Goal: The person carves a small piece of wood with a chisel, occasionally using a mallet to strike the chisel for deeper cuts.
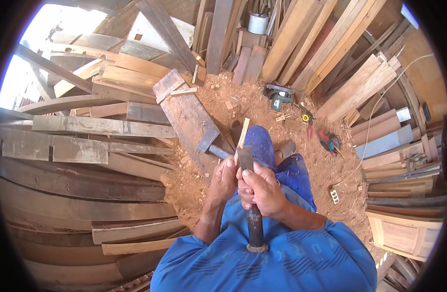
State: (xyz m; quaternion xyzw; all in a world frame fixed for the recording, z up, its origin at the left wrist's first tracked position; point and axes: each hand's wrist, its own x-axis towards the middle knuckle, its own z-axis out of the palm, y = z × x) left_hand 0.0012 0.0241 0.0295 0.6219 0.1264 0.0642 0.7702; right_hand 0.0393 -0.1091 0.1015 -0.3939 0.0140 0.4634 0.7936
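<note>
Sawdust floor (223, 104) and stacked planks (111, 78) surround the chisel (251, 194), which looks heavy, stiff and sharp-edged, best gripped mid-handle where the right hand (262, 190) wraps it tight, while beside it the left hand (225, 177) pinches a thin, light wood strip (243, 134).

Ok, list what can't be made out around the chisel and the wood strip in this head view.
- Chisel: the middle of its handle is hidden by the right hand.
- Wood strip: its lower end is covered by the left hand, so the grip is unclear.
- Where blade meets strip: hidden behind the fingers.
- Tools on the sawdust floor: too small to identify.
</note>
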